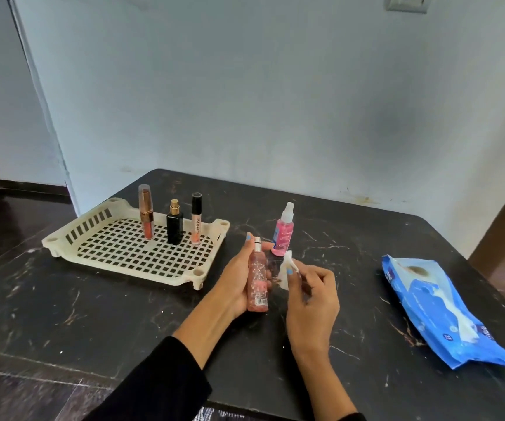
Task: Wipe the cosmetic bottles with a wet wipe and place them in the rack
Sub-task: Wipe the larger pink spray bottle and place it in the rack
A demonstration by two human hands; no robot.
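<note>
Two bare forearms reach in from the bottom edge, each ending in a black sleeve: the left sleeve (pixel 160 381) is pushed up well short of the wrist, the right sleeve (pixel 352 417) barely shows. Fingernails on the left hand (pixel 239 278) and right hand (pixel 311 302) wear light blue polish

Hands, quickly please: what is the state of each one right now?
Left hand: closed, gripping the pink glitter bottle.
Right hand: closed, pinching the wet wipe.
</note>
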